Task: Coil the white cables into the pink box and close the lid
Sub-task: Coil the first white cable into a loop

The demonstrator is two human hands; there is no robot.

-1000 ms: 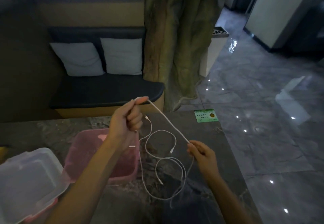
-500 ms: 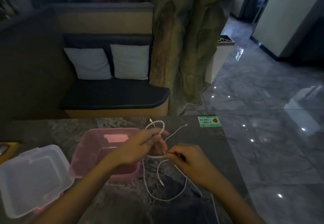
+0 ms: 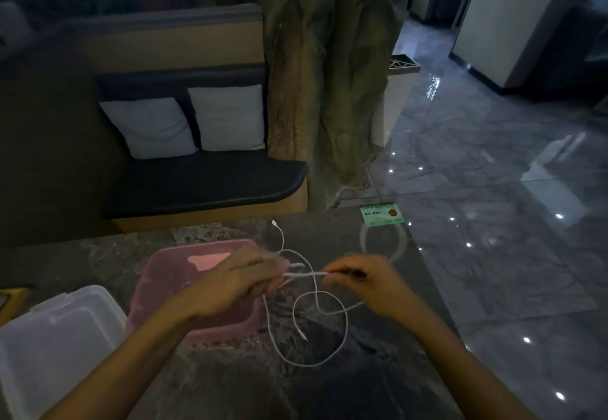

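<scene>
A thin white cable [image 3: 342,340] lies in loose loops on the dark stone table, one plug end reaching up toward the far edge. My left hand [image 3: 240,281] grips a folded bunch of it just right of the open pink box [image 3: 171,274]. My right hand [image 3: 365,281] pinches the same cable a short way to the right, with a short stretch pulled taut between the two hands. The box's clear lid [image 3: 56,344] lies flipped open at the lower left, attached to the box's side. Part of the box is hidden by my left forearm.
A green card [image 3: 383,214] sits at the table's far right corner. Beyond the table stand a dark bench with two pale cushions [image 3: 187,123], a tree-like pillar [image 3: 322,90] and a glossy tiled floor on the right. A yellow object [image 3: 10,298] peeks in at the left edge.
My left hand came down from a raised position to table height beside the box. The two hands met, then drew slightly apart with cable stretched between them. The loops shifted on the table.
</scene>
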